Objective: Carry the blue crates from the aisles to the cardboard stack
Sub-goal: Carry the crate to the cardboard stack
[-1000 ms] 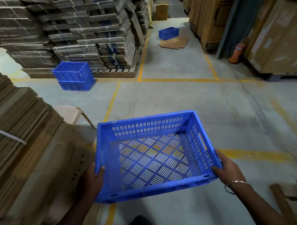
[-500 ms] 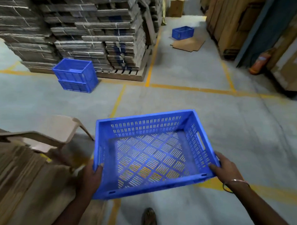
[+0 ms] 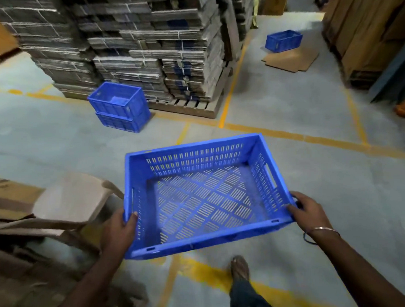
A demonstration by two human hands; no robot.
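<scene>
Both arms are reaching forward and down, and the hands are holding a blue crate (image 3: 205, 195) level above the concrete floor (image 3: 313, 171). The left hand (image 3: 120, 231) is gripping the crate's near-left corner, thumb hooked over the rim and lying inside the wall. The right hand (image 3: 309, 212) is gripping the near-right corner, fingers curling around the outside edge; a thin metal bangle (image 3: 322, 229) is circling that wrist. The carried crate is rectangular, hard plastic, with slotted walls, a diamond-lattice base and an oblong handle cutout in its right wall. Ahead on the left, 2 stacked crates (image 3: 120, 107) are sitting on the floor, just beside the cardboard stack (image 3: 145, 46), a tall pile of strapped, flattened grey boxes on a wooden pallet (image 3: 195, 107). Another crate (image 3: 283, 40) is standing further down the aisle, touching a flat brown cardboard sheet (image 3: 290, 59). A beige plastic chair (image 3: 69, 198) is standing just left of the carried crate.
</scene>
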